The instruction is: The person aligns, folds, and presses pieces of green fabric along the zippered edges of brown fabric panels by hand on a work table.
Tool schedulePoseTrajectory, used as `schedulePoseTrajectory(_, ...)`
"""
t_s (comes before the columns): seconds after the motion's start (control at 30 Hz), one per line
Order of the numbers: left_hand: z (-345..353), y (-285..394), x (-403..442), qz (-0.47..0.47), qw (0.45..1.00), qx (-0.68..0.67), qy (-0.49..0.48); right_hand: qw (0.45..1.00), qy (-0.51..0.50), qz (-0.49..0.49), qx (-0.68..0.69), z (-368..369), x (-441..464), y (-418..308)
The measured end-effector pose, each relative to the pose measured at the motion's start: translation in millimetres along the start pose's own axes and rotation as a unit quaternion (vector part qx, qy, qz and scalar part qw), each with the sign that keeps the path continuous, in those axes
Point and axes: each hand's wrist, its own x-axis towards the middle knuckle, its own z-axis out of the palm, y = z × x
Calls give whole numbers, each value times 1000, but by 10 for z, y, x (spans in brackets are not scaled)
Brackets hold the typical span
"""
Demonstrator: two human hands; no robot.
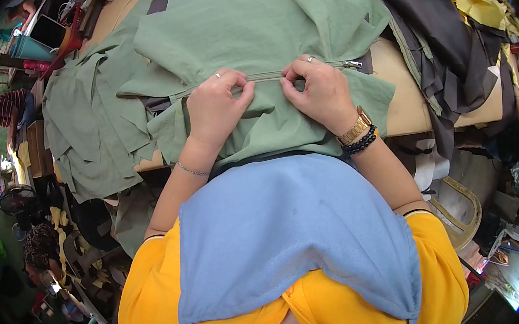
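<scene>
A light green fabric garment piece (204, 29) lies spread on the table, with a long zipper (265, 76) running across it. The metal zipper slider (352, 64) sits near the right end, just beyond my right hand. My left hand (218, 104) pinches the cloth at the zipper's edge between thumb and fingers. A short way to the right, my right hand (320, 94) pinches the same edge, thumb against forefinger. Below the zipper the cloth is bunched in folds against the table's near side. The fingertips partly cover what they grip.
More green cut pieces (95, 126) hang over the table's left edge. Dark grey fabric (440, 42) is heaped at the right on the tan tabletop (414, 108). A chair (457, 208) stands at the lower right. Other people, one in a striped shirt (9, 107), are at the left.
</scene>
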Motion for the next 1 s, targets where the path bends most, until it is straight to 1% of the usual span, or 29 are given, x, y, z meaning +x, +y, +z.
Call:
schedulePoseTrajectory(0.27, -10, 2, 2, -6, 1000, 1, -8, 1000, -15, 13, -12, -25, 7, -23)
schedulePoseTrajectory(0.37, 6, -7, 0, 10, 1000, -2, 7, 1000, -7, 4, -5, -14, 3, -7)
schedulePoseTrajectory(0.47, -32, 36, -1, -27, 999, 20, -34, 1000, 3, -7, -3, 7, -5, 15)
schedulePoseTrajectory(0.57, -3, 22, -22, 92, 985, 140, 48, 1000, 1, -7, -15, 10, -9, -1)
schedulePoseTrajectory(0.67, 18, -10, -64, 200, 967, 157, 2, 999, -8, -9, -47, 20, -17, -33)
schedulePoseTrajectory(0.77, 217, -28, -190, 240, 967, 65, -59, 996, -2, -33, -83, 24, -31, -37)
schedulePoseTrajectory(0.83, 167, 45, -241, 234, 967, 85, -60, 994, 6, -50, -102, -19, -57, -48)
schedulePoseTrajectory(0.93, 104, 100, -276, 230, 964, 112, -75, 993, 22, -63, -94, -156, -129, -26)
schedulePoseTrajectory(1.0, 87, 107, -280, 229, 962, 123, -83, 995, 2, -31, -93, -273, -160, -13)
